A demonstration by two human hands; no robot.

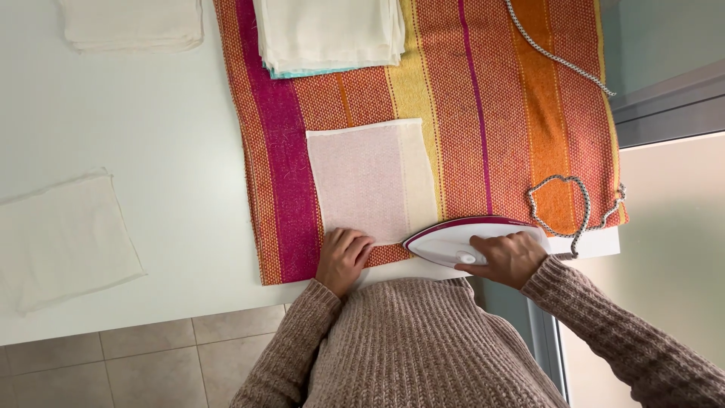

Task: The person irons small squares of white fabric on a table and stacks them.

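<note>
Right hand (507, 259) of ours is closed around the handle of the white and magenta steam iron (472, 240), low and right of the centre of the frame. Its tip points left, just beside the near edge of the thin white square of gauze cloth (371, 181). Our left hand (342, 259) lies with fingers bent on the near left corner of this cloth and presses it flat; it grips nothing.

We think a good pass needs the left hand to keep the cloth tight and the fingers well away from the hot tip.

Under the cloth lies the striped woven blanket in orange, magenta and yellow (498, 113). At the right, the grey braided cord (578, 208) curls on it. A stack of folded white cloths (328, 34) sits at the top centre. On the white table (166, 136) lies another stack (132, 23) at the upper left and a single cloth (64, 238) at the left.
</note>
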